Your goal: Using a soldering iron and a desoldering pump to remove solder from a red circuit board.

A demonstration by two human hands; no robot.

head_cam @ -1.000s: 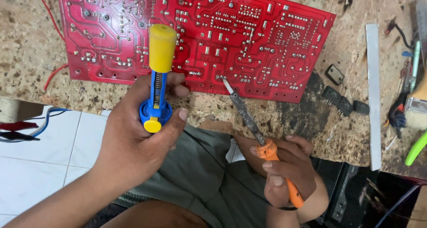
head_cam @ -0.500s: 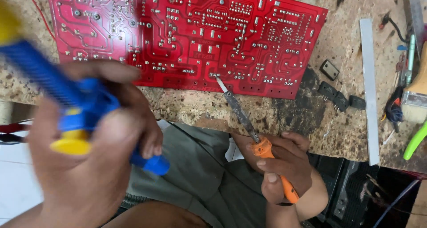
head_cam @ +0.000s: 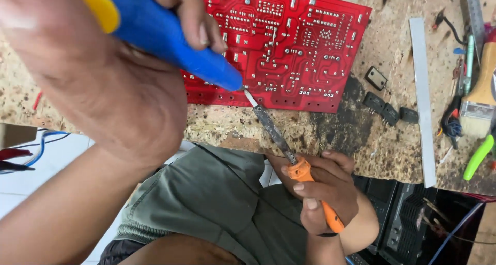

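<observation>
Speckled and scorched in one dark patch, the tabletop carried a large red circuit board lying solder side up near its front edge. The left hand loomed close to the camera, its fingers wrapped shut around the blue barrel of a desoldering pump with a yellow plunger end, and the pump's nozzle sat on the lower edge of the board. The right hand was closed in a pen-like grip on the orange handle of a soldering iron; the iron's shaft slanted up to the left, and its tip met the board right at the pump's nozzle.

To the right of the board lay a few small black components, then a long grey metal strip running toward the front edge. Farther right sat a paintbrush with a wooden handle and a green-handled tool. The person's olive shorts filled the space below the tabletop edge, and the big left hand and forearm hid much of the board's left part.

Half a second before, the pump had been raised off the board, blurred and pointing away; it had since come down to the joint, while the iron had kept nearly the same slant.
</observation>
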